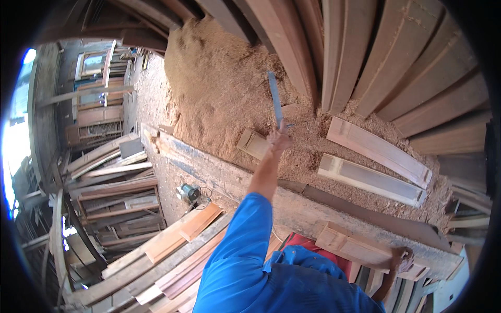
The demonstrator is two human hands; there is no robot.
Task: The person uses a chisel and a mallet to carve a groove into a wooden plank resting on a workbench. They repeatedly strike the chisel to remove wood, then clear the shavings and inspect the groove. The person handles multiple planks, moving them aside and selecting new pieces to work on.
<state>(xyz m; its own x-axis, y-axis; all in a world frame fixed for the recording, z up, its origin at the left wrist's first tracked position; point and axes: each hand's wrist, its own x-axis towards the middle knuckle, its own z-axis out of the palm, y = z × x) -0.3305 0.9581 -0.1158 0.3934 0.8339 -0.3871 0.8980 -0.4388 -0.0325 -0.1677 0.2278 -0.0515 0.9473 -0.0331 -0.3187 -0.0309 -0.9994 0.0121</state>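
My left hand (279, 140) reaches far forward over the sawdust, its fingers closed on one end of a long flat blue-grey strip (275, 96). Only the strip's free length shows, so its exact kind is unclear. Just left of this hand a short piece of wood (253, 144) lies in the sawdust. At the lower right my right hand (403, 259) is wrapped round the far end of a wooden board (355, 245), which rests along a thick timber beam (229, 179) close to my body. My blue sleeve hides part of that beam.
Two pale planks (371, 180) lie to the right in wood shavings. Tall boards (360, 47) lean beyond them. A heap of sawdust (209, 68) rises ahead. A corded power tool (188, 193) sits left of the beam, near stacked boards (177, 250). Timber racks (115, 193) stand farther left.
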